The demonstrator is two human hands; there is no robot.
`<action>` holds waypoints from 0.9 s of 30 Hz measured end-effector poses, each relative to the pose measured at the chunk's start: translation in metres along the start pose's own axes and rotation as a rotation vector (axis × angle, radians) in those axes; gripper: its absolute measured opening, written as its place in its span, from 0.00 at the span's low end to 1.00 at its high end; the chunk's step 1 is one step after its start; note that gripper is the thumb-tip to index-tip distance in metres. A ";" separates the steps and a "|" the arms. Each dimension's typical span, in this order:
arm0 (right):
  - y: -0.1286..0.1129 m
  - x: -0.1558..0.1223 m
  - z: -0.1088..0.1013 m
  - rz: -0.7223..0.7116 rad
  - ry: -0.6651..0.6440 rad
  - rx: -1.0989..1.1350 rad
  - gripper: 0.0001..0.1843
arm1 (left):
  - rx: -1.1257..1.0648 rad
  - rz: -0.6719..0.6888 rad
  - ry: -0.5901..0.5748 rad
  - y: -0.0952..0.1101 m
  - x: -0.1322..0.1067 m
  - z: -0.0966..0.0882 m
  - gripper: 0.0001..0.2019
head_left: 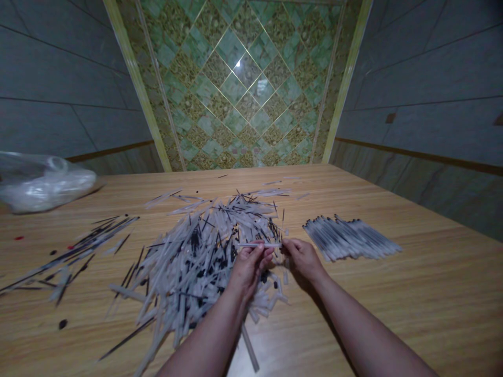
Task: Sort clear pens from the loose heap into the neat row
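A translucent pen barrel (257, 245) lies level between my two hands. My left hand (248, 264) is closed around its middle, thumb on top. At the barrel's right end, my right hand (301, 255) pinches with its fingertips; whether it grips the barrel itself or a small dark part there is too small to tell. Under and to the left of my hands spreads a large loose heap of clear pen tubes (168, 288), mixed with thin dark refills and small black pieces. Right of my right hand, a neat row of pens (349, 238) with dark tips lies side by side.
A clear plastic bag (51, 183) sits at the table's far left. Long dark sticks (86, 248) and a black round piece (63, 324) lie on the left of the wooden table (432, 293). Behind its far edge stands a tiled wall (247, 84).
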State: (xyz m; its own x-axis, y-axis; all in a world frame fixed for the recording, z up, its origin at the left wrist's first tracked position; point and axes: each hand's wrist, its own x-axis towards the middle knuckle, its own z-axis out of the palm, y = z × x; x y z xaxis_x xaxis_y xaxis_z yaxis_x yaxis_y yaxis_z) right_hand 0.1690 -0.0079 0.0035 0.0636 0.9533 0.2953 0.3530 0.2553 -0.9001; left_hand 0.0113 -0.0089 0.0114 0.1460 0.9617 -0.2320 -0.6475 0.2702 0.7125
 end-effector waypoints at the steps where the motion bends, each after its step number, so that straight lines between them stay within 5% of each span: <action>1: 0.001 0.000 0.000 0.025 -0.007 0.021 0.26 | -0.001 -0.002 -0.008 0.000 0.000 0.000 0.09; 8: 0.008 0.003 -0.003 0.062 -0.092 0.305 0.23 | -0.024 0.040 -0.019 0.000 0.002 -0.003 0.08; 27: 0.010 0.003 -0.004 0.041 -0.068 0.174 0.20 | 0.007 0.040 -0.012 -0.001 0.002 -0.001 0.09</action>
State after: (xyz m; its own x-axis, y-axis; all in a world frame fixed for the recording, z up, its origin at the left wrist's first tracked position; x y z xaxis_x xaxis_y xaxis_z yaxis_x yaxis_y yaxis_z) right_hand 0.1764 -0.0027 -0.0038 0.0091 0.9707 0.2400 0.1846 0.2343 -0.9545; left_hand 0.0112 -0.0076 0.0096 0.1289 0.9723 -0.1948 -0.6478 0.2314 0.7258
